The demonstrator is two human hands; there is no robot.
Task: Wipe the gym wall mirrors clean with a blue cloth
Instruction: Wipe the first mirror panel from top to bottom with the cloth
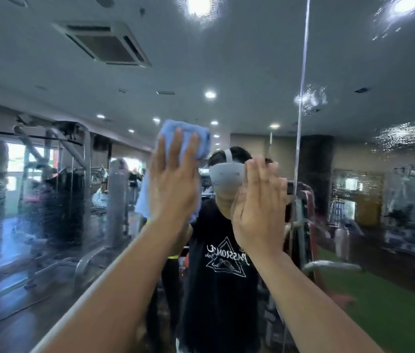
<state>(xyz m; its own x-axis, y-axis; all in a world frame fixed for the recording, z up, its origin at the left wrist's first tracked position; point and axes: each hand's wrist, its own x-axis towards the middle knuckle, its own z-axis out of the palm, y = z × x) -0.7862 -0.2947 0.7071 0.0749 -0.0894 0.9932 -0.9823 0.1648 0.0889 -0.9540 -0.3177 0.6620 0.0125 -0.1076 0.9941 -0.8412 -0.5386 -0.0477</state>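
The wall mirror [252,59] fills the whole view and carries patches of water droplets at the upper right and left. My left hand [173,179] presses a folded blue cloth [191,138] flat against the glass, fingers straight and pointing up. My right hand [257,200] is raised beside it, fingers straight and together, edge-on near the glass and holding nothing. A vertical seam [302,80] between two mirror panels runs just right of my right hand.
The glass reflects a person in a black T-shirt [221,250], gym machines [68,189] at the left, green turf [379,301] at the lower right and ceiling lights. Wet droplet patches [405,138] cover the right panel.
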